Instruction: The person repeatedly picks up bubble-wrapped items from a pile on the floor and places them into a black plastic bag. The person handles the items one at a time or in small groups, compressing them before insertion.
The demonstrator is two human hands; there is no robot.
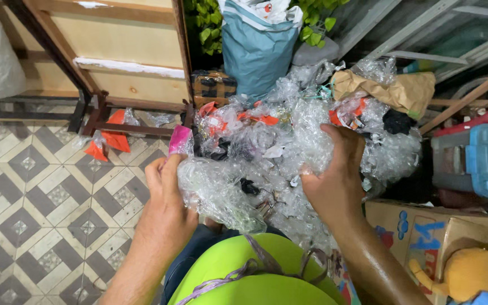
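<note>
Left hand [165, 195] grips a crumpled wad of clear plastic film [216, 192], fingers curled shut on it, a pink scrap [179, 139] at the fingertips. Right hand [337, 178] clutches the same heap of clear plastic [289, 135] from the right. Far: blue-green sack [255, 48], crumpled brown paper [391, 87]. Right: blue plastic crate [481, 158], cardboard box [408, 226]. Left: patterned tile floor [40, 197].

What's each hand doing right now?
Left hand: closed on clear plastic wrap.
Right hand: closed on the pile of clear plastic.
</note>
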